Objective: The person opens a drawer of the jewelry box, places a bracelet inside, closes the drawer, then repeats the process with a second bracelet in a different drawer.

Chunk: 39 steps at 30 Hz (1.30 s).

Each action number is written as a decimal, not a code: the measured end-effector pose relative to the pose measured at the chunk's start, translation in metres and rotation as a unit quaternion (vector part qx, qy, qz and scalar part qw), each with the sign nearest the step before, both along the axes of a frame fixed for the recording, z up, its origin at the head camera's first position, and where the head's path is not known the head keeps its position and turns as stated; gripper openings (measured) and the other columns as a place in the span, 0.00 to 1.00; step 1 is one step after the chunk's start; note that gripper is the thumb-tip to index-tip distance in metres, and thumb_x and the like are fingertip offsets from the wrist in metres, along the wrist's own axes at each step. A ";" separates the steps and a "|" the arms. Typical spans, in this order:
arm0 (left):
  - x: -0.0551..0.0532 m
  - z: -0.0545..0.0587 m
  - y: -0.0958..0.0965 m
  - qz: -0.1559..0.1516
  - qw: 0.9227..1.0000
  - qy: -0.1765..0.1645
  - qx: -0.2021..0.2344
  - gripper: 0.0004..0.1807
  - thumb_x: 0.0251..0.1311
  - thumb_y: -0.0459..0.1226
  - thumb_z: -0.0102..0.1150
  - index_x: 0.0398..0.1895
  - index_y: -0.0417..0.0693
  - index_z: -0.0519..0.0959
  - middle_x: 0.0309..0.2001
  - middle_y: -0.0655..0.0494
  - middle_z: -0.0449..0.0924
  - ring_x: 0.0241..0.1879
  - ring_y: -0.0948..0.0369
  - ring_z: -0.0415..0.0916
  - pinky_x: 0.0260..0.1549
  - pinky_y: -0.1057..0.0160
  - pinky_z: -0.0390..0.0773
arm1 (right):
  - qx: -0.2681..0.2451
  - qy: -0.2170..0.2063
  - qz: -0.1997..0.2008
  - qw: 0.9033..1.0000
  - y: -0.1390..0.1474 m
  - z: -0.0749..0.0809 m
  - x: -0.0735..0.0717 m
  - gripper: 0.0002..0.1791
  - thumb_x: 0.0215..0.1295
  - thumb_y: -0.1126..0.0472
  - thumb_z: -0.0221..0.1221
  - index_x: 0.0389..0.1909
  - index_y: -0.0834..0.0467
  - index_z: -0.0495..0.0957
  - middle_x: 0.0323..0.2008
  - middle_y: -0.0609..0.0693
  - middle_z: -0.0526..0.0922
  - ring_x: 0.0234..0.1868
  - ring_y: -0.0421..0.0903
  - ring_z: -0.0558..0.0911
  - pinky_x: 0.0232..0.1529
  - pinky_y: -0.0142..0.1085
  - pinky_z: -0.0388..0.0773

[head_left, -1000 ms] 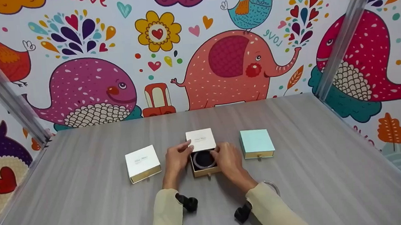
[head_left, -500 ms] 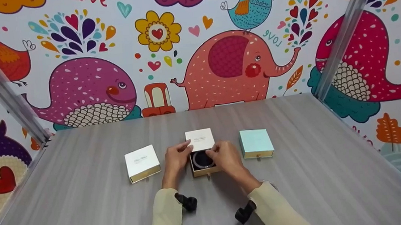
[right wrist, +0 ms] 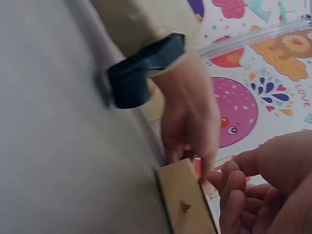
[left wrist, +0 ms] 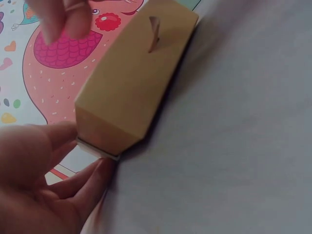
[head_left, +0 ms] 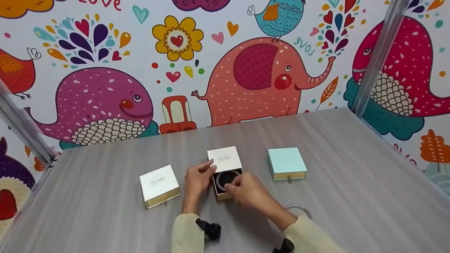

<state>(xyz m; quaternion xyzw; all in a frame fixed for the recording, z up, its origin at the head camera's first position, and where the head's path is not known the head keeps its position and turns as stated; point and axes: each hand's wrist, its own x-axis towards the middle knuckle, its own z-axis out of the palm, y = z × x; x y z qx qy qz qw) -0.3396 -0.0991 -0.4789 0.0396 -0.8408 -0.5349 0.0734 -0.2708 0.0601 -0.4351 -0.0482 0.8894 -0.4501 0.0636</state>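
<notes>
A white drawer box (head_left: pixel 224 159) is lying flat near the middle of the table (head_left: pixel 107 226), between the two hands, its tan drawer (head_left: pixel 223 197) sliding out toward 6 o'clock and a small pull tab (left wrist: pixel 154 34) sticking out of the drawer's front. Inside, a grey ring (head_left: pixel 218 180) is sitting around a dark centre. At the box's 9 o'clock the left hand (head_left: pixel 198 180) is gripping the cover's edge, its thumb and fingers curling against that side. At about 4 o'clock the right hand (head_left: pixel 251 190) is bending over the drawer's near right corner, its thumb and fingertips gathering close by the ring and hiding part of it; whether they are pinching the ring or only hanging above it, I cannot tell. Farther out, a second white box (head_left: pixel 159 184) is lying closed at 9 o'clock, beyond the left hand, and a mint-green box (head_left: pixel 287 164) is lying closed at 3 o'clock. A clear ring (head_left: pixel 308 211) is showing just beside the right forearm, at 4 o'clock. Black wrist cameras (head_left: pixel 209 228) are hanging by the cream sleeves (head_left: pixel 186 244), and toward 12 o'clock a cartoon-printed wall (head_left: pixel 133 57) is rising behind the table.
</notes>
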 end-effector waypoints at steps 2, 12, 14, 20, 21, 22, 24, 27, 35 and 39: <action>0.001 0.000 -0.001 0.002 1.000 0.000 0.000 0.15 0.63 0.40 0.64 0.53 0.49 0.86 0.53 0.46 0.85 0.61 0.49 0.79 0.62 0.50 0.74 | 0.015 0.006 0.000 1.000 0.002 -0.003 0.003 0.18 0.70 0.56 0.59 0.22 0.61 0.83 0.12 0.43 0.73 0.12 0.38 0.70 0.15 0.30 0.65; -0.002 -0.002 -0.001 0.006 1.000 -0.002 0.009 0.15 0.64 0.40 0.64 0.53 0.50 0.86 0.54 0.46 0.85 0.62 0.49 0.78 0.63 0.51 0.74 | 0.037 -0.018 0.004 0.999 0.013 -0.011 0.013 0.21 0.72 0.51 0.59 0.21 0.59 0.83 0.11 0.44 0.76 0.10 0.38 0.70 0.11 0.28 0.65; -0.002 -0.002 -0.001 0.005 1.000 -0.001 0.010 0.16 0.63 0.40 0.64 0.53 0.49 0.86 0.54 0.46 0.85 0.61 0.49 0.78 0.63 0.51 0.74 | 0.034 -0.024 0.010 0.999 0.015 -0.014 0.014 0.20 0.72 0.51 0.58 0.22 0.58 0.83 0.11 0.44 0.76 0.09 0.38 0.70 0.10 0.28 0.66; -0.001 -0.004 0.000 0.001 1.000 0.005 0.002 0.15 0.64 0.39 0.64 0.53 0.48 0.85 0.54 0.46 0.85 0.61 0.49 0.79 0.62 0.51 0.74 | 0.019 -0.020 0.016 1.000 0.015 -0.022 0.013 0.18 0.72 0.54 0.58 0.25 0.58 0.85 0.10 0.44 0.76 0.09 0.38 0.70 0.10 0.28 0.67; 0.000 -0.004 0.000 0.001 1.000 0.005 0.000 0.15 0.64 0.39 0.64 0.53 0.48 0.85 0.54 0.46 0.85 0.61 0.49 0.79 0.62 0.51 0.74 | 0.015 -0.017 0.017 1.000 0.015 -0.023 0.013 0.18 0.72 0.54 0.58 0.24 0.58 0.85 0.10 0.44 0.76 0.09 0.37 0.70 0.10 0.28 0.67; 0.000 -0.004 0.000 0.001 1.000 0.004 -0.002 0.15 0.64 0.39 0.64 0.53 0.48 0.85 0.54 0.46 0.85 0.60 0.49 0.79 0.62 0.51 0.74 | 0.011 -0.014 0.019 1.000 0.014 -0.024 0.013 0.19 0.72 0.54 0.58 0.24 0.59 0.85 0.10 0.44 0.76 0.08 0.37 0.70 0.10 0.28 0.66; 0.000 -0.004 0.000 0.001 1.000 0.003 -0.004 0.16 0.64 0.39 0.63 0.54 0.48 0.85 0.53 0.46 0.86 0.60 0.49 0.79 0.62 0.51 0.74 | 0.007 -0.008 0.021 1.000 0.013 -0.025 0.013 0.19 0.72 0.54 0.58 0.23 0.59 0.85 0.09 0.44 0.76 0.08 0.37 0.70 0.09 0.28 0.66; 0.001 -0.003 0.001 0.002 1.000 0.001 -0.005 0.16 0.64 0.39 0.63 0.54 0.48 0.85 0.54 0.46 0.85 0.60 0.49 0.79 0.62 0.50 0.74 | 0.005 0.002 0.025 1.000 0.011 -0.027 0.013 0.19 0.72 0.55 0.58 0.22 0.59 0.85 0.09 0.44 0.75 0.08 0.36 0.70 0.09 0.28 0.65; 0.002 -0.002 0.004 -0.001 1.000 0.006 -0.003 0.16 0.65 0.39 0.63 0.54 0.48 0.85 0.55 0.45 0.84 0.62 0.48 0.77 0.64 0.50 0.73 | 0.012 0.020 0.022 0.999 0.008 -0.030 0.011 0.16 0.71 0.59 0.59 0.22 0.59 0.85 0.08 0.43 0.73 0.07 0.36 0.69 0.09 0.29 0.65; 0.002 0.000 0.003 0.001 1.000 -0.002 0.003 0.16 0.65 0.40 0.62 0.54 0.49 0.85 0.55 0.46 0.85 0.63 0.48 0.77 0.64 0.50 0.73 | 0.009 0.026 0.026 0.999 0.005 -0.031 0.010 0.17 0.70 0.61 0.58 0.21 0.59 0.84 0.08 0.43 0.73 0.07 0.36 0.68 0.09 0.29 0.65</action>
